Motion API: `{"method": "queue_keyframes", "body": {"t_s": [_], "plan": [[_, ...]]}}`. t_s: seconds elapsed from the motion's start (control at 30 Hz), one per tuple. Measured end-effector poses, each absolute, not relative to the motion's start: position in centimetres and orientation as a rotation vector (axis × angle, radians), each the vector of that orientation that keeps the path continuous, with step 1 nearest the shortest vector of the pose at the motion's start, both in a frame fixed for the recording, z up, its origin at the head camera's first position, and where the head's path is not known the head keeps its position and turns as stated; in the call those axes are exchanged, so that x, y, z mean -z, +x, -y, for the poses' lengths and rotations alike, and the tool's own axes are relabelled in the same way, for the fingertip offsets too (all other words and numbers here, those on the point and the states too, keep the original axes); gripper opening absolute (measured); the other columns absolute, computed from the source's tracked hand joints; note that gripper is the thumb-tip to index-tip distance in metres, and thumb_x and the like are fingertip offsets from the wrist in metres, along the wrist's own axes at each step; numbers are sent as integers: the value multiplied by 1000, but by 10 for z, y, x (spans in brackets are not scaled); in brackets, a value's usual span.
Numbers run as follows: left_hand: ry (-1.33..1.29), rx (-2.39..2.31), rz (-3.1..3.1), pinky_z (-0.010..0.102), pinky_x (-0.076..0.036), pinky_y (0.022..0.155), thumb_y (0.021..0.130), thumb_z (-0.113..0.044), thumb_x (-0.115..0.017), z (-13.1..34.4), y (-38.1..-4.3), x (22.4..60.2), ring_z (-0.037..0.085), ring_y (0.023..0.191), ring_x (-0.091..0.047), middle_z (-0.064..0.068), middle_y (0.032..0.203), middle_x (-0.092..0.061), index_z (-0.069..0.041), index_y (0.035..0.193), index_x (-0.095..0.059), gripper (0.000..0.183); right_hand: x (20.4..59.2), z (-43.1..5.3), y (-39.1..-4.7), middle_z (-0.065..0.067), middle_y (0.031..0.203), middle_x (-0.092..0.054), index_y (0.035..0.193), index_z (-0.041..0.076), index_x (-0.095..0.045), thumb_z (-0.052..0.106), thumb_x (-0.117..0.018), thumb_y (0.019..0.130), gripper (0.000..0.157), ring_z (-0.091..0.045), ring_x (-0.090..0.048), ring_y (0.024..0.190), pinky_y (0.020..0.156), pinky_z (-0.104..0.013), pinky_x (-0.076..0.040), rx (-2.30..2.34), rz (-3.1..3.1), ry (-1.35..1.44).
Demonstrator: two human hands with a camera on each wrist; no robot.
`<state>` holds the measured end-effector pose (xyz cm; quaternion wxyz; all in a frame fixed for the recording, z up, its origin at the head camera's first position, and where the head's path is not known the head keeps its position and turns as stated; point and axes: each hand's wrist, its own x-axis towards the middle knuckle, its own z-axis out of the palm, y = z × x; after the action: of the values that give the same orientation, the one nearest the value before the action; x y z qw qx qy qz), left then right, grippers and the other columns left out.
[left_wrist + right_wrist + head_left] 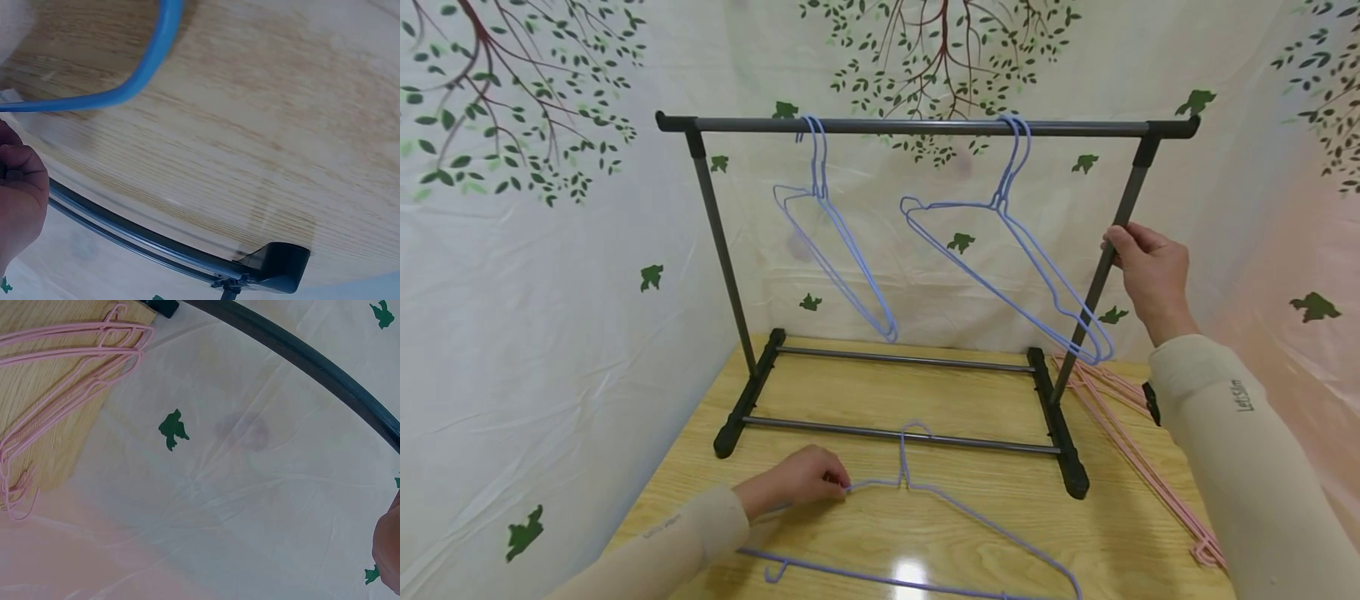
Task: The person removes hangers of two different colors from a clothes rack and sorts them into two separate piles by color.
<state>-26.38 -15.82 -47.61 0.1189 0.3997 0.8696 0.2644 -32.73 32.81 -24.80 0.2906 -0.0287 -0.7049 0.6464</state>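
In the head view my left hand (805,477) pinches the shoulder of a blue wire hanger (992,523) low over the wooden table. The hanger's hook points toward the rack, and its rounded corner shows large in the left wrist view. My right hand (1153,271) grips the right upright (1091,304) of a black garment rack, thumb in front. From the rack's top bar (917,127) hang two groups of blue hangers, one left of centre (822,158) and one right of centre (953,204). Only part of each hand shows in the wrist views.
Several pink hangers (1138,462) lie on the table right of the rack's foot, partly behind my right sleeve. The rack's base bars (880,430) run across the wooden table (895,392). A pale cloth backdrop (587,350) with leaf prints encloses the table.
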Motion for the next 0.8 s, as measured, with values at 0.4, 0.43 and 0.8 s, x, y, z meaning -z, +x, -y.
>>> {"method": "queue_keyframes", "body": {"t_s": [0.4, 0.43, 0.8], "plan": [[1169, -727, -2514, 19, -47, 65, 85, -14, -79, 155, -259, 480, -4, 69, -54, -15, 80, -66, -13, 89, -80, 5, 248, -329, -327, 14, 90, -70, 121, 13, -72, 35, -70, 92, 37, -2, -65, 87, 87, -15, -50, -1634, 1972, -124], [1166, -723, -2512, 19, -47, 65, 85, -14, -79, 154, -258, 479, -4, 69, -54, -16, 79, -66, -13, 89, -79, 4, 248, -329, -327, 14, 90, -70, 121, 13, -72, 35, -70, 92, 37, -2, -65, 87, 87, -15, -50, -1633, 1973, -125], [1071, -750, -2497, 21, -47, 62, 85, -19, -79, 154, -258, 477, -2, 65, -53, -19, 74, -61, -17, 86, -76, 4, 249, -331, -327, 15, 93, -70, 127, 11, -68, 38, -68, 93, 44, -2, -65, 90, 90, -17, -49, -1611, 2014, -147]]}}
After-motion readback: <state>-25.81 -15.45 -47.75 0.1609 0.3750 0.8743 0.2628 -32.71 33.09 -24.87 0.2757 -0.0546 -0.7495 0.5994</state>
